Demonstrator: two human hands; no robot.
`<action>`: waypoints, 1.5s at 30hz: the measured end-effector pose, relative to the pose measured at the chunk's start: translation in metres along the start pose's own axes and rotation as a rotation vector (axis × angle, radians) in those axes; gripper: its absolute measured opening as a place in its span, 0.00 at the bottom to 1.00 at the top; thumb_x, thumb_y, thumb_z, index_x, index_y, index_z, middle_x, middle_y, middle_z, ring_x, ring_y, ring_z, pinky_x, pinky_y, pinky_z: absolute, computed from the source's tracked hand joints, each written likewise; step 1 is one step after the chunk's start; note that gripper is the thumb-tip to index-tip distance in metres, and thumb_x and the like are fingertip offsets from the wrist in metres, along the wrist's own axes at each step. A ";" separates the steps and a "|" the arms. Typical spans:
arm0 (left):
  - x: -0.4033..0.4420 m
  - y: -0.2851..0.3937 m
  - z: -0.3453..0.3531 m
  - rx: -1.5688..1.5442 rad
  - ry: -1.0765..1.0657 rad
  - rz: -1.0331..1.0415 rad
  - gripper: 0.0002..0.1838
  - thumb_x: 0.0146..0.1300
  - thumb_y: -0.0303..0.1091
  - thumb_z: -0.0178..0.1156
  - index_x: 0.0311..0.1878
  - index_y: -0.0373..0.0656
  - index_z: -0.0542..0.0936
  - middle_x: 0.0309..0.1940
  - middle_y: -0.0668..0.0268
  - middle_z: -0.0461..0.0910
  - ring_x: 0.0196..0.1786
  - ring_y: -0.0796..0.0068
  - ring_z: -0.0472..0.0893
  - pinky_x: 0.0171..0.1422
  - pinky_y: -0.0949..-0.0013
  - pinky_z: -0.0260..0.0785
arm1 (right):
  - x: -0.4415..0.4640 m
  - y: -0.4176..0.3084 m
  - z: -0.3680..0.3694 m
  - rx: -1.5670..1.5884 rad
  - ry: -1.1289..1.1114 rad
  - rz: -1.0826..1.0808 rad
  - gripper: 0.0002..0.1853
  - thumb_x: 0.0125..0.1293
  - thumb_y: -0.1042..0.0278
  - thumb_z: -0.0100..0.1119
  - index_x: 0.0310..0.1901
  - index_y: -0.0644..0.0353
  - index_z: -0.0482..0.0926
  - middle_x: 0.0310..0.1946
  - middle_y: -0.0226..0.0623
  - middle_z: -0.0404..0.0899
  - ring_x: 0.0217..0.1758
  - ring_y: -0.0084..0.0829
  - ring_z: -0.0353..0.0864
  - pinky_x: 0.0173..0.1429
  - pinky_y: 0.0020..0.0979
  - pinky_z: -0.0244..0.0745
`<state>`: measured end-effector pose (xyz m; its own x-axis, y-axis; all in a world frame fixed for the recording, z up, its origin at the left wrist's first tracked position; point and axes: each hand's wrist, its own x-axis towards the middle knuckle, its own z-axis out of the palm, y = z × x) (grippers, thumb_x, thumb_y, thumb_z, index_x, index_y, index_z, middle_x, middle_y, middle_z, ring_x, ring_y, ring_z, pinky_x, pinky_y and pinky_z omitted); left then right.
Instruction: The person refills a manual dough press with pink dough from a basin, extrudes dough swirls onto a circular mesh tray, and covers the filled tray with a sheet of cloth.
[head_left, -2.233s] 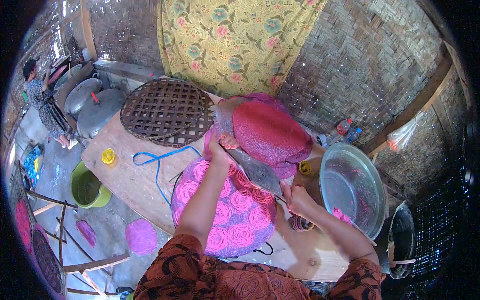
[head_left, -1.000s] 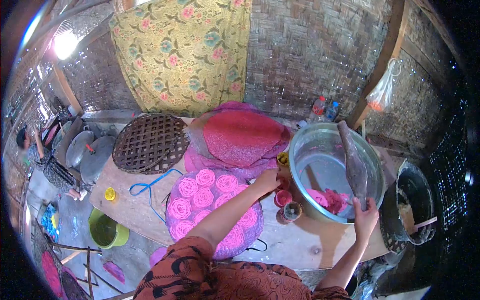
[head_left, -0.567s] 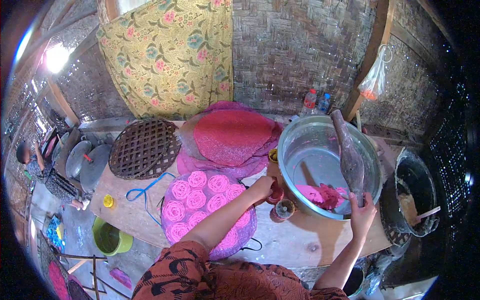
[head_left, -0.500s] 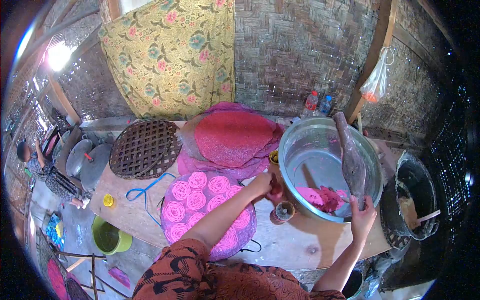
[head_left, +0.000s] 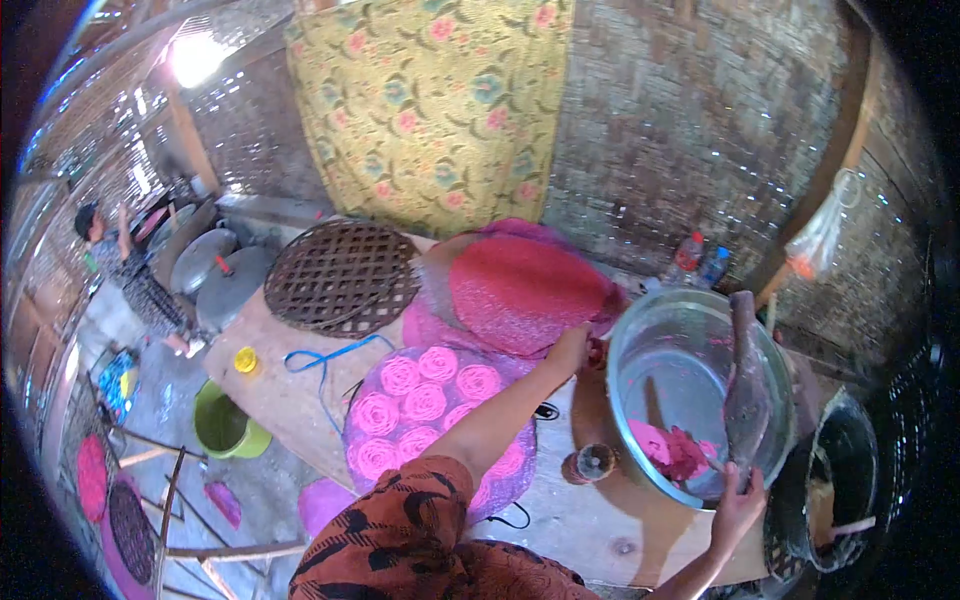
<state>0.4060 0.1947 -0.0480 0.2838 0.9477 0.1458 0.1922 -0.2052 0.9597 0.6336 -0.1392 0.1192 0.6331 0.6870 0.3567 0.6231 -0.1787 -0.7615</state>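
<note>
My left hand [head_left: 575,346] reaches forward between the red cloth [head_left: 525,295] and the left side of the large metal basin [head_left: 617,420]. Its fingers are in shadow and partly hidden, so any hold is unclear. At the basin's near right rim, my right hand [head_left: 738,500] is closed around what looks like a thin handle [head_left: 712,463] leading to the pink dough [head_left: 675,450]. Just above those fingers, a thick wooden pestle [head_left: 747,400] leans over the basin. A small cup [head_left: 595,461] stands left of the basin. Pink coiled strands [head_left: 421,400] lie on a round purple tray in front of me.
A woven lattice tray [head_left: 342,278], a blue cord [head_left: 322,358] and a yellow-lidded jar [head_left: 245,360] lie on the table's left. Bottles [head_left: 688,255] stand behind the basin. A black bucket [head_left: 848,470] is at right, a green bucket [head_left: 228,420] below left. Another person [head_left: 130,270] is at far left.
The view has turned left, shifting the scene rightward. My left hand has moved farther forward, up toward the red cloth's edge. My right hand stays at the basin's rim.
</note>
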 end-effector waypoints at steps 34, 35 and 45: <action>-0.273 0.000 -0.340 0.730 0.662 -0.277 0.13 0.50 0.40 0.64 0.31 0.38 0.82 0.28 0.54 0.83 0.33 0.60 0.83 0.40 0.64 0.74 | 0.002 0.025 0.004 -0.002 0.017 -0.078 0.21 0.65 0.56 0.58 0.43 0.72 0.75 0.35 0.46 0.79 0.38 0.32 0.73 0.49 0.33 0.68; -0.272 0.003 -0.341 0.747 0.668 -0.307 0.14 0.50 0.41 0.64 0.31 0.38 0.82 0.28 0.56 0.83 0.34 0.61 0.83 0.40 0.64 0.74 | 0.002 0.025 0.003 -0.005 0.026 -0.073 0.21 0.65 0.56 0.58 0.43 0.72 0.75 0.35 0.46 0.79 0.38 0.32 0.73 0.49 0.33 0.68; -0.238 0.023 -0.329 0.614 0.639 -0.248 0.14 0.52 0.42 0.62 0.29 0.39 0.82 0.24 0.56 0.82 0.29 0.65 0.82 0.35 0.65 0.72 | -0.003 0.007 0.001 0.012 -0.005 -0.046 0.19 0.64 0.58 0.59 0.40 0.71 0.74 0.32 0.45 0.79 0.35 0.31 0.72 0.45 0.33 0.68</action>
<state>0.0339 0.0447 0.0185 -0.3705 0.8991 0.2332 0.6951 0.1018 0.7117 0.6357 -0.1414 0.1120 0.6013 0.6980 0.3889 0.6458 -0.1380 -0.7509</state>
